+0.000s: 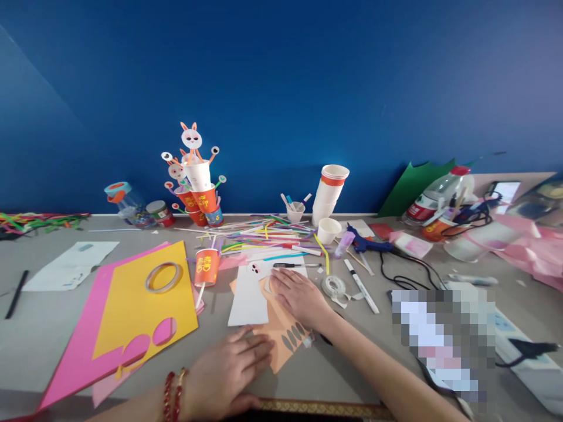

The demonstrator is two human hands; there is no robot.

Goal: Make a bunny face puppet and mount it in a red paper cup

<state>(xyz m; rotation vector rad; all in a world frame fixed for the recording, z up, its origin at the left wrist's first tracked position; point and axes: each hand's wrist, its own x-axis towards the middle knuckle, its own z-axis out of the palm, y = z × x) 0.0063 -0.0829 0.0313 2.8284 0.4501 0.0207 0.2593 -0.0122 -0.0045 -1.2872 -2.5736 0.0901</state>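
Observation:
My right hand (pixel 301 294) lies flat, fingers stretched out, on an orange sheet of paper (pixel 282 343) and the papers around it. Several leaf-shaped holes run along the lower right part of that sheet. My left hand (pixel 231 368) is spread over its lower left edge, fingertips just below a white sheet (pixel 250 302). Beyond the white sheet is a small white face cutout (pixel 254 268) with drawn eyes. A black pen (pixel 297 265) rests just past my right fingertips. Neither hand shows anything in its grip; the area under the palms is hidden.
Yellow card (pixel 132 299) and pink card (pixel 74 351) lie left, with a tape roll (pixel 162 277). A red paper cup (pixel 206 266), tape (pixel 334 287), a marker (pixel 361 287) and a blue glue gun (pixel 369 243) surround the papers. Decorated cups (pixel 204 199) and stacked cups (pixel 329 193) stand behind.

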